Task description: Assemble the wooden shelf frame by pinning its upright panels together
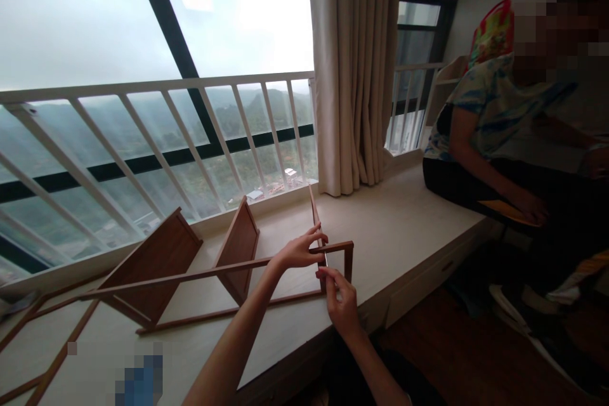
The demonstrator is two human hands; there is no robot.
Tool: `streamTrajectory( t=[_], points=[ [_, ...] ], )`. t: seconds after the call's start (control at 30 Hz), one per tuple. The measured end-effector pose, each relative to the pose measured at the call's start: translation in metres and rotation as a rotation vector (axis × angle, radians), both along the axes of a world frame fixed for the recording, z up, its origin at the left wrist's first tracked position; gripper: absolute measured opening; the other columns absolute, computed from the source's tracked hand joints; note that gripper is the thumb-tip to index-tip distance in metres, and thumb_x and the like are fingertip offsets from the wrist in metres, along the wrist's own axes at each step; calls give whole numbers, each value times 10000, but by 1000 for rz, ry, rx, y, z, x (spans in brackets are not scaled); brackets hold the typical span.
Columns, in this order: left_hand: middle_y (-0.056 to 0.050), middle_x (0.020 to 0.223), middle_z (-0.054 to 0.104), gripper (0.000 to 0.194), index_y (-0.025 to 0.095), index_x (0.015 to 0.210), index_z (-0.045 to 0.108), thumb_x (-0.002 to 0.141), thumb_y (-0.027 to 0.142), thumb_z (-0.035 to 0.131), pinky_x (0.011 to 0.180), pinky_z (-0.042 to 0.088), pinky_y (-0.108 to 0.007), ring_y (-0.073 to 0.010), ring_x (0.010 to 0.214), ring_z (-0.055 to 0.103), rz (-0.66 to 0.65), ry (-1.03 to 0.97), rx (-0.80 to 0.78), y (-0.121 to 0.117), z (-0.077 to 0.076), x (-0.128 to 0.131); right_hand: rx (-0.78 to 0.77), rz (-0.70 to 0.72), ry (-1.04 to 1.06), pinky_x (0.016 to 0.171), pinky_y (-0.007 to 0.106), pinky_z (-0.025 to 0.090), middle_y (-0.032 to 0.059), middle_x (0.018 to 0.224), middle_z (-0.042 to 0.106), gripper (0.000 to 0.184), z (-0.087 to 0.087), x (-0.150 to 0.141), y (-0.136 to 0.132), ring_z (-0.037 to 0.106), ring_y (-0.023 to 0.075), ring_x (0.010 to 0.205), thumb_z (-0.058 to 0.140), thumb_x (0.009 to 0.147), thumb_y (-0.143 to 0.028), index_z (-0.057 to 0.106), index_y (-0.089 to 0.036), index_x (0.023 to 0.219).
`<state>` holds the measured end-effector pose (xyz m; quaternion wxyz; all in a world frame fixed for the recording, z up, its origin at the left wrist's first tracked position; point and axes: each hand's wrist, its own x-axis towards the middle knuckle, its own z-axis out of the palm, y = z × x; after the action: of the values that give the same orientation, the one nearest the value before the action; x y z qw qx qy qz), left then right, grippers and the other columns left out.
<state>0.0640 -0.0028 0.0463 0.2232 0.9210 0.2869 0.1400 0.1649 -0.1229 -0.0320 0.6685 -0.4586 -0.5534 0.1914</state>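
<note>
A brown wooden shelf frame [181, 278] lies on its side on the pale window ledge, with upright boards between its rails. My left hand [299, 250] grips it where the rail meets the board at the right end [314, 206], which shows nearly edge-on. Just below, my right hand [341, 301] is closed in a pinch near that joint. A thin, light-coloured rod [326, 259] runs up from its fingertips; its exact kind is too small to make out. Two more boards, the middle board [239, 250] and the left board [155, 266], stand across the frame.
Another brown wooden frame [66, 352] lies at the lower left. Behind the ledge [385, 228] runs a white railing [162, 85] before the window, with a beige curtain [352, 76]. At right a person [480, 120] sits on the ledge, a hand near a yellow flat item [509, 210].
</note>
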Motion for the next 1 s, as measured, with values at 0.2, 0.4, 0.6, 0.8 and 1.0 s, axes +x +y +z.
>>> streamTrajectory(
  t=[0.2, 0.4, 0.6, 0.8, 1.0],
  points=[
    [-75, 1351, 242, 326, 200, 985, 513, 660, 221, 523, 843, 373, -250, -224, 1155, 370, -1, -7, -18, -1, 2, 1, -11, -33, -18, 759, 301, 468, 70, 938, 598, 276, -1, 2, 2, 567, 160, 860, 380, 818, -229, 506, -190, 1061],
    [-79, 1352, 238, 324, 203, 987, 514, 664, 230, 519, 831, 381, -249, -216, 1112, 421, 12, -4, -11, 0, 1, 2, 42, -99, -133, 793, 288, 454, 71, 1006, 592, 297, -6, 5, 6, 558, 158, 910, 396, 818, -203, 501, -192, 1096],
    [-77, 1361, 217, 317, 208, 987, 514, 672, 253, 520, 812, 388, -253, -215, 1068, 460, 18, 13, 18, -1, 1, 2, 84, -172, -196, 753, 282, 455, 64, 911, 601, 255, -6, 8, 7, 557, 150, 857, 416, 811, -171, 555, -207, 1023],
    [-62, 1368, 203, 319, 219, 992, 506, 675, 251, 522, 822, 381, -250, -218, 1105, 428, 12, 17, 22, 0, 0, 1, 92, -209, -198, 721, 302, 444, 62, 820, 563, 212, 3, 9, 4, 533, 156, 797, 437, 799, -179, 582, -209, 951],
    [-64, 1373, 187, 324, 215, 990, 505, 671, 264, 527, 847, 370, -258, -225, 1137, 393, 9, 17, -2, 3, -1, 0, 79, -198, -137, 706, 298, 441, 61, 805, 559, 179, 7, 7, 3, 524, 156, 781, 409, 809, -203, 571, -199, 884]
  ],
)
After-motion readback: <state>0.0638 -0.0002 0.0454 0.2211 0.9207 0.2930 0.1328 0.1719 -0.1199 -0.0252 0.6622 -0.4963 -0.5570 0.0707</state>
